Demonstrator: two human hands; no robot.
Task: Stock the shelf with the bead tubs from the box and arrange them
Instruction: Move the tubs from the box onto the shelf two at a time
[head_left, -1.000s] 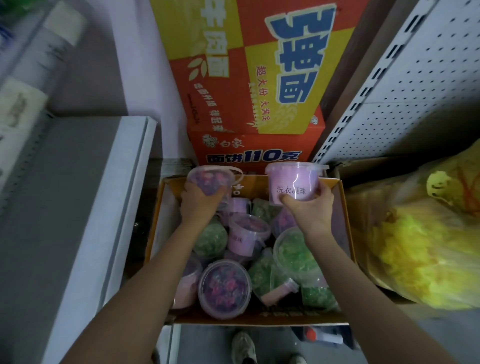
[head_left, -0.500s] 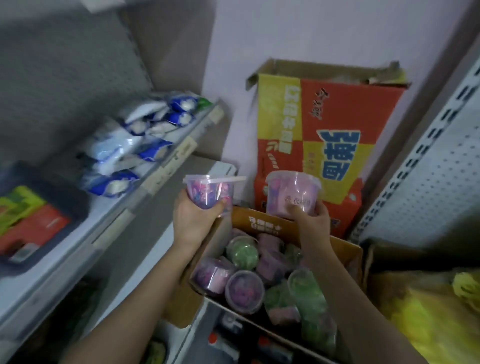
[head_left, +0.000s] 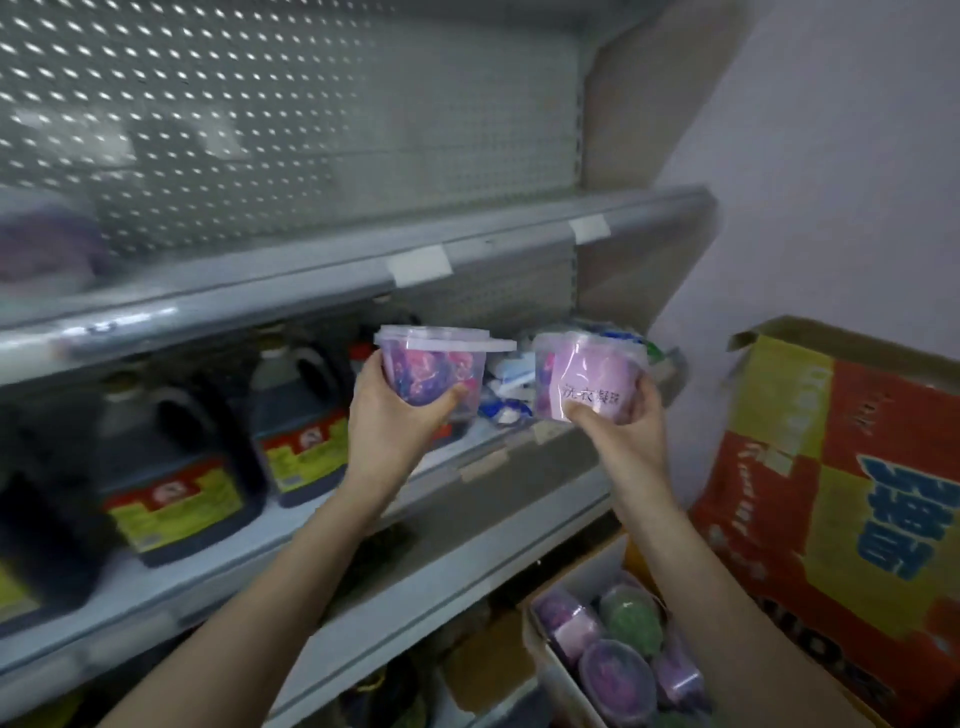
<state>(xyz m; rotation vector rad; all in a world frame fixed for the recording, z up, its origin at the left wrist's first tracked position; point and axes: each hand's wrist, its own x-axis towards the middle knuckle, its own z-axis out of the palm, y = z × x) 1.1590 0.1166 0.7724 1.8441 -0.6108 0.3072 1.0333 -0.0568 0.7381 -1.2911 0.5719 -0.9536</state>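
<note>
Head view, motion blur at the left edge.

Nearest, lower right: open cardboard box (head_left: 576, 574) on the floor, holding more tubs, among them a purple-lidded one (head_left: 615, 675) and a green one (head_left: 631, 621). Just beside the box stands a tall red-and-yellow carton (head_left: 841, 499) against the wall.

Both forearms reach up and forward from the bottom edge. Left hand (head_left: 395, 415) grasps a clear bead tub (head_left: 434, 371) from below and the side, fingers wrapped round its wall; contents pink and purple, lid on, tub upright. Right hand (head_left: 631, 431) grasps a second bead tub (head_left: 592, 379), pink-labelled with printed characters, thumb across the label, tub tilted slightly. The two tubs are side by side, near each other but apart, held in the air in front of the middle shelf (head_left: 311, 525); neither rests on it.

Behind the hands, on that shelf: dark jugs (head_left: 171, 467) with yellow-red labels at left, blue-and-white packets (head_left: 506, 389) between the tubs.

Above: upper shelf (head_left: 363, 270) with white price tags on its front edge. Farthest: grey perforated back panel (head_left: 260, 119).
</note>
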